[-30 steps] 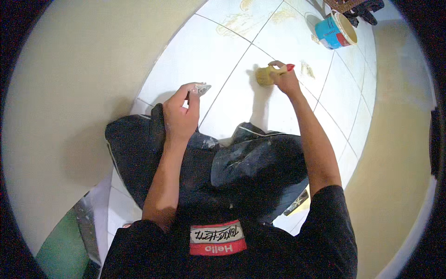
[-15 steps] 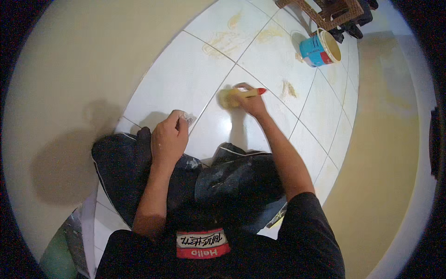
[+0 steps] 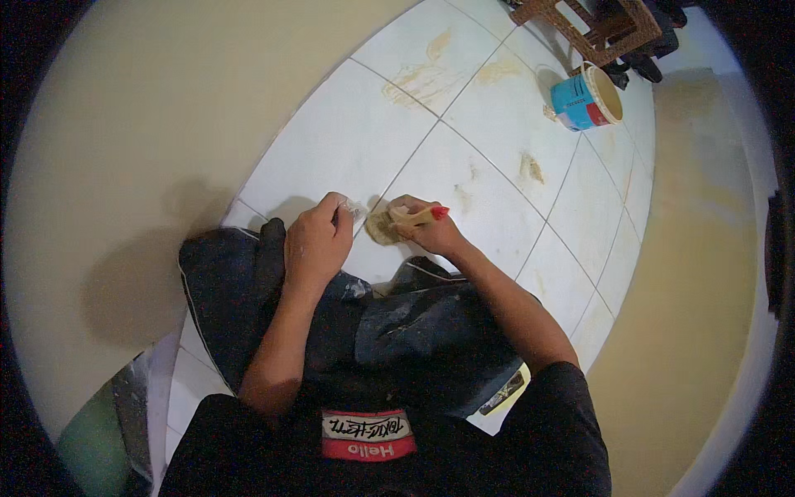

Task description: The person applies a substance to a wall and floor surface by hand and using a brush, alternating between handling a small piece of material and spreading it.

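kneeling on white tiled floor (image 3: 497, 124), dark trousers (image 3: 397, 331) in frame below the arms. both hands down at one grout line (image 3: 406, 166) between tiles.

right hand (image 3: 431, 232) closed around a small tool with a red handle end (image 3: 439, 213), pressing a tan wad, sponge or putty lump (image 3: 381, 226), onto the floor right at the joint. can't tell which of the two it is.

left hand (image 3: 319, 240) curled shut, pinching a small pale scrap or scraper (image 3: 356, 209) just beside the tan wad; too small to identify. fingertips on or near the tile.

blue tub with cream-coloured inside (image 3: 586, 98) well apart, far up the floor, near a wicker stool (image 3: 596, 21). tan smears (image 3: 431, 74) on several tiles between tub and hands.

risks, judged from the layout:
- tan material spread past the joint onto clean tile, since smears already sit on nearby tiles.
- knees or trouser cloth dragged through wet patches, close to the work spot.
- tub out of arm's reach; long stretch over smeared tiles likely to smudge them or tip balance.
- two hands nearly touching at the joint, so tool tip could nick left fingers.
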Tool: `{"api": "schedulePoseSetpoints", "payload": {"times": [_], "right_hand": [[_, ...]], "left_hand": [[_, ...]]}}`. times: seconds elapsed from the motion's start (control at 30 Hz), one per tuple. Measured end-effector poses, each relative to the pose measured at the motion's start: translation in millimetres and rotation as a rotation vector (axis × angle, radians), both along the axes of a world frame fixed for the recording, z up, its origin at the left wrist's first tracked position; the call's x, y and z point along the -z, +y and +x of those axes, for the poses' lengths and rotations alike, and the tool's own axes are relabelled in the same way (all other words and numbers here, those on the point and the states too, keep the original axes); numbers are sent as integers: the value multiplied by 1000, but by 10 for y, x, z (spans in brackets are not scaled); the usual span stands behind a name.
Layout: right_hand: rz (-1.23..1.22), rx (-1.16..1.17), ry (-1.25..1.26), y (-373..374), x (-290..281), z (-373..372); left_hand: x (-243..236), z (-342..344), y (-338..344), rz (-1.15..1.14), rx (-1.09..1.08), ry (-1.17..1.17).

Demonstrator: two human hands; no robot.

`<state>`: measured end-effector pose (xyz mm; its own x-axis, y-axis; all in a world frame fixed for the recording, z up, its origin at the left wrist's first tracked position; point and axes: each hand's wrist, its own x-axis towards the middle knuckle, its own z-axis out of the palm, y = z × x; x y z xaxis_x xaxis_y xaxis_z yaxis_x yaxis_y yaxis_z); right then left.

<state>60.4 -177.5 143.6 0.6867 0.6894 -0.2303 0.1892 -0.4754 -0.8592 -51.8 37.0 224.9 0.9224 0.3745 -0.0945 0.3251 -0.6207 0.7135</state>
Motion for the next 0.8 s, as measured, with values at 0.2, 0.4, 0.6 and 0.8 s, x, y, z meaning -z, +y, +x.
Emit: {"api": "schedulePoseSetpoints", "payload": {"times": [0.2,0.4,0.6,0.8], "right_hand": [[58,303,119,-1082,195,782],[-300,295,-459,-1519,-116,1355],[-21,108,81,-992,12,312],[-95,-4,157,-755,-202,-165]], "left_hand": [[-26,-9,44,-28,-10,41],[73,-30,71,-15,12,36],[-57,-40,57,14,46,73],[-51,-118,144,92,28,132]]}}
